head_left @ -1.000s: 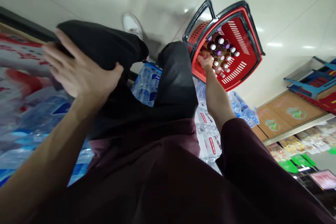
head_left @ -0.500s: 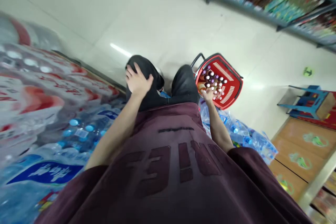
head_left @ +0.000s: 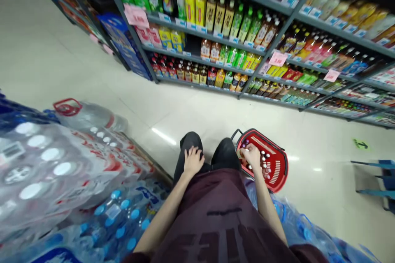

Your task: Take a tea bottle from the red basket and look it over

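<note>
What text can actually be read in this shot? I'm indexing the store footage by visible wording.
None reads with certainty.
Maroon shirt: large raised letters, cut off and seen upside down, unreadable.
Pink shelf tags: too blurred.
Bottle labels on the shelves: too small.
Water-pack wrap: red print, blurred.
Green floor sticker: a mark, unreadable.

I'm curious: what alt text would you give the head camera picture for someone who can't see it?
Seen from above in a shop aisle, a person's right hand reaches among the capped bottles in a red basket on the floor, while the left hand rests on their knee. Shrink-wrapped water packs lie to the left; drink shelves run ahead.
</note>
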`<state>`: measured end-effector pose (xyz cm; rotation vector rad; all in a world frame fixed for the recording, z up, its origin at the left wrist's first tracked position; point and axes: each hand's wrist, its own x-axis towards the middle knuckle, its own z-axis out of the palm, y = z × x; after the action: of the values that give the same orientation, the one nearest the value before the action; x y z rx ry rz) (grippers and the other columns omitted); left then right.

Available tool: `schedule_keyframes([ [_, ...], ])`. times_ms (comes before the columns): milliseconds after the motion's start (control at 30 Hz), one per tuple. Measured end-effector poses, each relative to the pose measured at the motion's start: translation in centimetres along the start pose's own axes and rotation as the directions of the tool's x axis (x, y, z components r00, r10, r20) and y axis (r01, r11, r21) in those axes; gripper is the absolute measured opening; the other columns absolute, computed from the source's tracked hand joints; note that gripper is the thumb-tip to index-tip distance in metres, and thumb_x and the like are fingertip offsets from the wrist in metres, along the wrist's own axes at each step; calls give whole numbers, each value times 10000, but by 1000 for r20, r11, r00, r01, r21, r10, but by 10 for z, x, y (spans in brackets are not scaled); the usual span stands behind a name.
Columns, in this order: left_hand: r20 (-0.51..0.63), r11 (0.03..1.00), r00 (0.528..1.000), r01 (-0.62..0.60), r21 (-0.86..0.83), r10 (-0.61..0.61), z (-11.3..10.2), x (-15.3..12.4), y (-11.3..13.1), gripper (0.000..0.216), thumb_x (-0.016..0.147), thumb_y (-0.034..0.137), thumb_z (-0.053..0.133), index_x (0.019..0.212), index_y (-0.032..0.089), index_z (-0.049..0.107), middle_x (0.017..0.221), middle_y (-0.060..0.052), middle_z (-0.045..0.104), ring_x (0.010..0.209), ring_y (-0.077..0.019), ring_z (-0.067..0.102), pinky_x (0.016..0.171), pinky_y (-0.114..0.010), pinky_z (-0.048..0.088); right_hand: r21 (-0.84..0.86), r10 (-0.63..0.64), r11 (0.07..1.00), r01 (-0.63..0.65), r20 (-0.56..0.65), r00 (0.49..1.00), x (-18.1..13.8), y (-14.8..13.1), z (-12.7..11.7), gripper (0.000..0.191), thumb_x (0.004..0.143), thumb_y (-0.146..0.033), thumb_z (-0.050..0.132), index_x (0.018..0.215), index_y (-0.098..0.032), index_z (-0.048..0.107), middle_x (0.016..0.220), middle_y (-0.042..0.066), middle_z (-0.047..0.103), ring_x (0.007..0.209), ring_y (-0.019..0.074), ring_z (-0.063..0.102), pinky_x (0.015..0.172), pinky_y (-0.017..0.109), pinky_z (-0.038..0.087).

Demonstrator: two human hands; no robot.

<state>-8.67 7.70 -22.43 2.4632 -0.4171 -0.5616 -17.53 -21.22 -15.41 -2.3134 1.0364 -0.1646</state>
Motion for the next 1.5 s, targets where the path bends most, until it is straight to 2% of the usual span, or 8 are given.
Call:
schedule_keyframes([
  [167, 30, 966, 999, -8, -258, 17, -4, 0, 2, 420, 953, 394, 428, 1205, 268, 739, 1271, -120, 761, 1309, -307, 650, 1273, -487, 355, 174, -220, 965, 194, 141, 965, -32, -70, -14, 75, 640, -365, 621, 668, -328, 680, 703, 7, 733, 705, 295, 701, 689, 394, 499],
  [400, 249, 752, 967, 129, -646, 48, -16, -10, 10, 642, 1000, 564, 255, 1190, 200, 748, 1127, -164, 808, 1044, -323, 784, 869, -448, 636, 678, -443, 727, 104, 347, 827, -76, -132, -15, 162, 564, -199, 646, 598, -298, 769, 657, -3, 679, 638, 213, 603, 594, 323, 433],
  [567, 582, 89, 813, 580, -810, -5, -24, -51, 12, 496, 965, 533, 568, 1074, 84, 751, 887, -165, 820, 797, -292, 794, 709, -352, 624, 797, -460, 594, 105, 229, 858, -87, -153, 3, 127, 585, -160, 685, 664, -205, 773, 708, -4, 626, 667, 148, 538, 624, 273, 390],
  [633, 607, -23, 793, 606, -795, -54, -26, -68, 13, 449, 960, 500, 619, 1088, 91, 751, 825, -142, 815, 778, -280, 794, 685, -319, 612, 822, -432, 567, 58, 237, 870, -87, -153, 8, 63, 639, -202, 736, 692, -191, 768, 709, -5, 618, 662, 141, 521, 620, 269, 378],
  [900, 658, 109, 741, 671, -734, -133, -57, -102, 35, 749, 885, 827, 538, 756, 117, 737, 591, -130, 723, 512, -217, 683, 544, -297, 558, 929, -282, 315, -192, 285, 916, -80, -138, 13, 275, 727, -436, 853, 728, -183, 744, 716, 7, 639, 669, 147, 551, 637, 266, 429],
  [1033, 609, 220, 791, 605, -765, -57, -75, -128, 61, 805, 775, 881, 628, 939, 105, 765, 686, -127, 767, 569, -225, 716, 564, -293, 557, 922, -149, 62, -382, 387, 910, -94, -142, 19, 333, 693, -500, 839, 762, -188, 743, 736, -1, 630, 634, 130, 544, 587, 247, 472],
  [1167, 629, 252, 777, 617, -745, -43, -84, -143, 72, 862, 794, 898, 579, 1077, 106, 770, 699, -127, 777, 615, -247, 739, 596, -308, 556, 862, -275, -96, -498, 457, 846, -110, -147, 17, 343, 753, -523, 774, 868, -203, 735, 754, 0, 643, 648, 160, 604, 606, 290, 557],
  [1500, 460, -13, 868, 466, -885, -187, -92, -155, 70, 584, 977, 601, 616, 1380, 181, 671, 1246, -130, 786, 1129, -290, 751, 1000, -405, 594, 723, -412, 44, -689, 642, 647, -155, -156, 35, 580, 907, -711, 577, 1210, -222, 659, 856, 46, 767, 738, 240, 742, 667, 378, 629],
])
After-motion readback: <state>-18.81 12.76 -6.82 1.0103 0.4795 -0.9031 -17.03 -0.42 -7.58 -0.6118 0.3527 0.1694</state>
